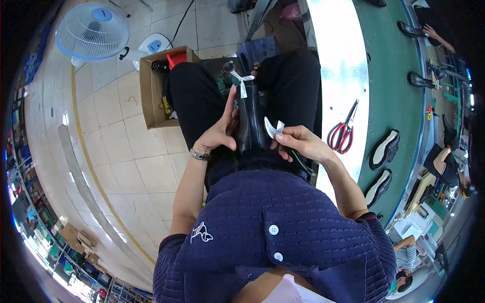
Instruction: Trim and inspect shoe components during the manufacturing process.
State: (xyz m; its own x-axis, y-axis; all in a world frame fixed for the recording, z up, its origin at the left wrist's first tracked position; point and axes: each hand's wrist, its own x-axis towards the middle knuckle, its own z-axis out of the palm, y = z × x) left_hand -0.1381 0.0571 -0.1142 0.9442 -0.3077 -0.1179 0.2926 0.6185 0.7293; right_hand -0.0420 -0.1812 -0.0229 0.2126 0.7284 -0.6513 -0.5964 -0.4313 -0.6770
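Note:
A shiny black leather shoe (248,118) lies lengthwise between my thighs, its near end against my lap. A white strip (243,86) is tied or stuck at its far end, with loose tails. My left hand (221,129) is at the shoe's left side, index finger stretched along it and thumb apart; its other fingers are partly hidden. In my right hand (303,144), closed at the shoe's right side, is a hooked knife (270,127) with a pale curved blade and a dark green handle under the palm. A small white piece shows by the thumb.
Red-handled scissors (341,136) lie on the white ledge (338,60) at my right. Beyond it, a green conveyor belt (376,106) carries several black shoes (385,150). A cardboard box (151,118) stands by my left knee, with a fan (92,33) beyond. Other people are at far right.

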